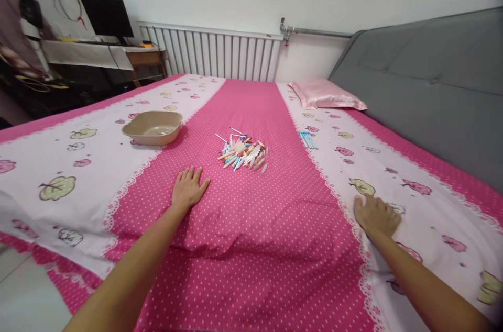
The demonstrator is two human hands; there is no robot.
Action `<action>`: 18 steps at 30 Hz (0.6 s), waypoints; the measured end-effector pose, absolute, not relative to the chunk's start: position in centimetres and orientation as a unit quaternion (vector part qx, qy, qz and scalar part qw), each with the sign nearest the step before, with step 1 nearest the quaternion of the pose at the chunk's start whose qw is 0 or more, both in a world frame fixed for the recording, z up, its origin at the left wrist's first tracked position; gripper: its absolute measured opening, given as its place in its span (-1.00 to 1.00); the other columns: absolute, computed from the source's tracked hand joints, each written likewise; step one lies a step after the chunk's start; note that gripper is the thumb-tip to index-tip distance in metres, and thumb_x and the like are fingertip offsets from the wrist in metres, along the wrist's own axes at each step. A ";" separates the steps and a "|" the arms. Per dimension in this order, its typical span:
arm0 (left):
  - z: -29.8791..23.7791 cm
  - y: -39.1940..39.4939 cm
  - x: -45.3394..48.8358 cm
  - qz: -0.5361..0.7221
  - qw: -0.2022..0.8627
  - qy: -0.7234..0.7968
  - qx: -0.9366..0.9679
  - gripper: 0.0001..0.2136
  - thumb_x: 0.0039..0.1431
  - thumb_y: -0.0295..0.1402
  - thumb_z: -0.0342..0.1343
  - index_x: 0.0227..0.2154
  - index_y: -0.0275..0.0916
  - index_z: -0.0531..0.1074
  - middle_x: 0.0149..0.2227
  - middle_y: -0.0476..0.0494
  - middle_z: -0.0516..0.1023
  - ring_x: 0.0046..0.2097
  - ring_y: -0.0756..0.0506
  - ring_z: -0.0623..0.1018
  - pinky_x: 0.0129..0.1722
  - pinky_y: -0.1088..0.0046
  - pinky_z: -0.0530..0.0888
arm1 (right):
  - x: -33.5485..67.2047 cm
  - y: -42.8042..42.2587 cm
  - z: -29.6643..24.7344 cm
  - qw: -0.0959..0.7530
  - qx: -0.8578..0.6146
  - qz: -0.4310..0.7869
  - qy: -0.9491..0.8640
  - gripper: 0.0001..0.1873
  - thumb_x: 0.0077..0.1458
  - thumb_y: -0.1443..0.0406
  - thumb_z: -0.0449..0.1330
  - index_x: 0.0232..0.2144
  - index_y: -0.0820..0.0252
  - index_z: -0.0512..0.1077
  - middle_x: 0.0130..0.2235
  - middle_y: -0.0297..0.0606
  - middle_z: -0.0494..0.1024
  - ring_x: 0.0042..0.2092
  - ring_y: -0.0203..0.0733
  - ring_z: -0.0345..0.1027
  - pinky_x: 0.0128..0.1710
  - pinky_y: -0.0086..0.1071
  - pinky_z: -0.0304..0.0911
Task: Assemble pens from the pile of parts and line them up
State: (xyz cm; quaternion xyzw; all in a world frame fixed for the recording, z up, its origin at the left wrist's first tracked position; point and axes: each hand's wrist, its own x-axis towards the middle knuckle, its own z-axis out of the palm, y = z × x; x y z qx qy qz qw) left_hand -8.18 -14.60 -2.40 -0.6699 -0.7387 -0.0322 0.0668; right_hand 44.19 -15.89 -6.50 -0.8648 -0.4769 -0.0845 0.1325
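Observation:
My left hand (189, 187) lies flat on the pink dotted bedspread (251, 211), fingers apart and holding nothing. It is nearest to a loose pile of pens and small sticks (242, 151) in mixed colours, a little farther off to its right. Beyond that hand, to the left, stands a beige plastic basin (153, 129) that looks hollow, with its floor partly hidden by the front wall. My right hand (377, 215) rests palm down on the white printed strip of the bedspread, also without anything in it. Several light blue pens (308, 140) lie side by side ahead of it, to the left.
A pink pillow (324, 94) lies at the far right against the grey headboard (428, 80). Past the bed's far edge are a white radiator (212, 52) and a pipe (320, 31). A desk (92, 54) with a monitor (108, 18) stands at the back left.

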 end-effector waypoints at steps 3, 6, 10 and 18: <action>-2.4 -14.6 -8.2 -0.033 0.070 -0.739 -0.669 -0.37 0.20 0.01 -0.35 0.19 -0.31 0.10 0.22 -0.33 0.13 0.24 -0.24 0.12 0.17 0.20 0.04 | 44.2 -15.9 -6.4 0.135 -0.863 -0.079 -0.481 -0.41 0.16 0.04 -0.23 0.00 0.26 0.32 0.00 0.05 0.36 0.04 0.21 0.14 -0.03 0.07 0.00; -2.5 -14.5 -8.2 -0.033 0.073 -0.739 -0.669 -0.37 0.20 0.01 -0.35 0.19 -0.30 0.09 0.22 -0.33 0.13 0.24 -0.23 0.12 0.17 0.20 0.05 | 44.1 -15.9 -6.3 0.137 -0.862 -0.080 -0.481 -0.43 0.17 0.05 -0.23 0.00 0.25 0.32 -0.01 0.04 0.35 0.04 0.21 0.14 -0.04 0.08 0.01; -2.5 -14.5 -8.3 -0.033 0.075 -0.737 -0.671 -0.37 0.20 0.01 -0.35 0.19 -0.32 0.10 0.22 -0.34 0.14 0.24 -0.24 0.13 0.17 0.20 0.05 | 44.2 -15.9 -6.5 0.136 -0.863 -0.079 -0.480 -0.43 0.17 0.05 -0.22 0.00 0.26 0.32 -0.01 0.04 0.36 0.04 0.20 0.13 -0.03 0.06 0.00; -2.7 -14.8 -8.4 -0.045 0.071 -0.741 -0.666 -0.37 0.19 0.02 -0.33 0.19 -0.27 0.10 0.22 -0.30 0.15 0.24 -0.22 0.12 0.17 0.21 0.03 | 44.4 -15.9 -7.0 0.136 -0.862 -0.080 -0.481 -0.42 0.15 0.03 -0.23 -0.01 0.23 0.34 -0.01 0.04 0.36 0.04 0.21 0.14 -0.04 0.06 0.00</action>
